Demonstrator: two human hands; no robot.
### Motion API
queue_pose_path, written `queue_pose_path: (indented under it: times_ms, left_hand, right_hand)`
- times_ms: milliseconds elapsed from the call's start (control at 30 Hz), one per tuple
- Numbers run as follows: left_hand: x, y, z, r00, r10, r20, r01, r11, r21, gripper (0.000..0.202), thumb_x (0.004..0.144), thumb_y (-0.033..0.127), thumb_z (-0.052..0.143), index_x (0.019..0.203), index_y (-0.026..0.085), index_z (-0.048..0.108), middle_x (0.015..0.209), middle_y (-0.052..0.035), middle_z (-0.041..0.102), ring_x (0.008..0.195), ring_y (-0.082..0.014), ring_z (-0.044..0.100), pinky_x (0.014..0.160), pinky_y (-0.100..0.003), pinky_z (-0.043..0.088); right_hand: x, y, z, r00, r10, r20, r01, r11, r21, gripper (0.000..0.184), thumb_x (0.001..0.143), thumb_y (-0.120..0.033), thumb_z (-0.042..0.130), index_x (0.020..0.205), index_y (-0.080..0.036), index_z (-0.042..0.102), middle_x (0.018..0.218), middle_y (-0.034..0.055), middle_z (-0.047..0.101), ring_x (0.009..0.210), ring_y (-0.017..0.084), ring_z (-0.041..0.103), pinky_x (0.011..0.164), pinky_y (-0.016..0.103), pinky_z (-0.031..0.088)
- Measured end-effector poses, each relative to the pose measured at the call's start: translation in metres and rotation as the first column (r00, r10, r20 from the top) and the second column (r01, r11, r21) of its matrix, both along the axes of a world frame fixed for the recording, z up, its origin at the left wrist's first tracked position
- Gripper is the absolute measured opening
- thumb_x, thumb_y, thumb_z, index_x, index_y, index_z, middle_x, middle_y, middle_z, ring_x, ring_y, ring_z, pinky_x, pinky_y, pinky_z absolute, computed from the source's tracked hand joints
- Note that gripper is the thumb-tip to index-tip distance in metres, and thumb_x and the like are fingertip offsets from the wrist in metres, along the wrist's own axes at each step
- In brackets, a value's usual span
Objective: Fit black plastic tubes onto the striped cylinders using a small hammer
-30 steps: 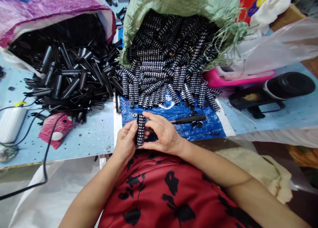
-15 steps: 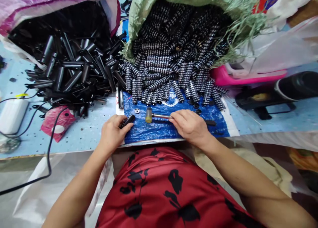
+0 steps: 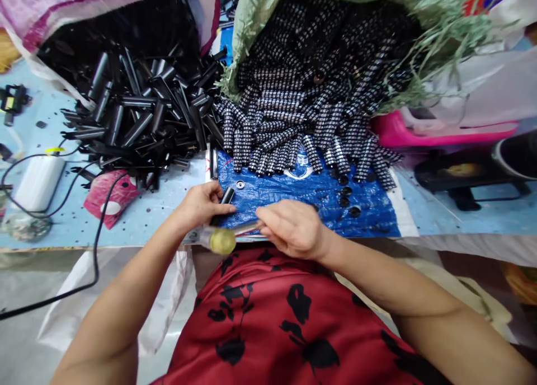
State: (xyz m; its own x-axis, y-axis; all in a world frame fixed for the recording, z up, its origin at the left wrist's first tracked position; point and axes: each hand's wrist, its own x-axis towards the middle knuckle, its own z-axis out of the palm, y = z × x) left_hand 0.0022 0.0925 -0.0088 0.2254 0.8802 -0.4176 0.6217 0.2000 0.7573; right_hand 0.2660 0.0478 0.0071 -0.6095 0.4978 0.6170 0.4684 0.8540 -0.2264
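My left hand (image 3: 200,205) is closed around a small black tube (image 3: 223,201) held on the left edge of the blue sheet (image 3: 302,200). My right hand (image 3: 293,228) grips the handle of a small hammer, whose yellowish head (image 3: 218,240) hangs lifted near the table's front edge, just below my left hand. A small round black washer (image 3: 240,184) lies on the blue sheet just beyond the tube. Behind it spills a pile of black tubes with white markings (image 3: 302,127) from a green sack (image 3: 344,4).
A pile of plain black tubes (image 3: 142,116) pours from a pink sack (image 3: 84,4) at left. Black caps (image 3: 348,197) dot the blue sheet. A white device (image 3: 37,182) with a black cable (image 3: 90,262) sits far left; a pink tray (image 3: 440,136) and black tool (image 3: 470,172) at right.
My right hand let go of the marked tube, took the hammer from the blue sheet and raised it toward me. My left hand set its tube down on the sheet's left edge.
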Motion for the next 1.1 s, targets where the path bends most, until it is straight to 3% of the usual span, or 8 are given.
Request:
queue_pose_path:
  times_ms: [200,267,367,467,533,633,833,1100]
  left_hand:
    - [0.006,-0.002,0.016,0.972,-0.037,-0.231,0.070,0.988,0.136,0.035,0.067,0.038,0.083,0.074,0.021,0.053,0.062,0.0038,0.053,0.056,-0.0123,0.043,0.054,-0.025,0.028]
    - [-0.019,-0.013,0.032,0.960,-0.075,-0.270,0.119,0.982,0.149,0.030,0.069,0.035,0.080,0.070,0.020,0.054,0.062,0.0025,0.054,0.055,-0.0123,0.043,0.052,-0.025,0.028]
    - [-0.080,-0.031,0.053,0.935,-0.352,-0.041,0.339,0.924,-0.178,0.034,0.064,0.048,0.086,0.070,0.021,0.067,0.056,0.0018,0.053,0.052,-0.0136,0.045,0.049,-0.023,0.033]
    - [-0.113,-0.034,0.056,0.986,-0.164,0.033,0.167,0.967,-0.191,0.048,0.064,0.062,0.083,0.091,0.023,0.080,0.068,-0.0033,0.066,0.060,-0.0194,0.058,0.054,-0.026,0.045]
    - [-0.100,-0.025,0.049,0.996,0.083,-0.022,-0.084,0.996,-0.022,0.049,0.072,0.067,0.076,0.091,0.021,0.079,0.076,-0.0052,0.070,0.066,-0.0192,0.060,0.060,-0.026,0.046]
    - [-0.047,0.004,0.032,0.917,0.376,-0.132,-0.336,0.907,0.253,0.047,0.086,0.063,0.062,0.092,0.018,0.074,0.072,-0.0044,0.067,0.064,-0.0175,0.056,0.060,-0.027,0.041]
    - [0.009,0.056,0.006,0.821,0.368,-0.437,-0.155,0.879,0.450,0.034,0.082,0.053,0.068,0.082,0.019,0.068,0.076,-0.0061,0.068,0.073,-0.0220,0.059,0.067,-0.031,0.035]
    - [-0.017,0.032,0.000,0.888,0.446,-0.111,-0.369,0.836,0.406,0.024,0.082,0.037,0.059,0.100,0.021,0.062,0.063,0.0021,0.060,0.057,-0.0166,0.054,0.060,-0.029,0.038]
  right_hand:
    - [0.005,-0.008,-0.011,0.983,0.069,0.170,-0.053,0.994,-0.098,0.023,0.106,-0.028,0.053,0.098,-0.013,0.069,0.073,0.0025,0.062,0.065,0.015,0.057,0.062,0.032,0.043]
    - [0.024,-0.006,-0.016,0.995,0.037,0.091,-0.029,0.995,-0.095,0.021,0.105,-0.028,0.055,0.107,-0.012,0.069,0.081,0.0049,0.068,0.071,0.015,0.060,0.066,0.031,0.046]
    - [0.058,0.000,-0.024,0.989,-0.122,0.083,0.128,0.989,-0.071,0.019,0.102,-0.028,0.062,0.112,-0.014,0.070,0.091,0.0059,0.073,0.079,0.016,0.064,0.071,0.030,0.048]
    - [0.079,0.011,-0.029,0.954,-0.240,0.179,0.252,0.967,-0.043,0.019,0.100,-0.033,0.066,0.104,-0.016,0.073,0.092,0.0056,0.073,0.082,0.017,0.064,0.074,0.032,0.047]
    - [0.080,0.024,-0.026,0.945,-0.271,0.183,0.280,0.960,-0.027,0.023,0.101,-0.035,0.065,0.106,-0.014,0.073,0.096,0.0070,0.073,0.087,0.018,0.065,0.078,0.032,0.048]
    - [0.075,0.051,-0.017,0.898,-0.379,0.225,0.371,0.925,0.076,0.022,0.104,-0.024,0.057,0.115,-0.013,0.072,0.105,0.0088,0.073,0.093,0.020,0.064,0.080,0.033,0.046]
    - [0.072,0.102,-0.012,0.761,-0.368,0.534,0.263,0.928,0.265,0.024,0.103,-0.015,0.051,0.117,-0.016,0.071,0.115,0.0110,0.072,0.097,0.024,0.060,0.082,0.038,0.039]
    - [0.082,0.118,-0.017,0.909,-0.133,0.395,0.062,0.980,0.189,0.030,0.105,-0.012,0.039,0.119,-0.008,0.066,0.122,0.0160,0.072,0.113,0.024,0.064,0.105,0.044,0.045]
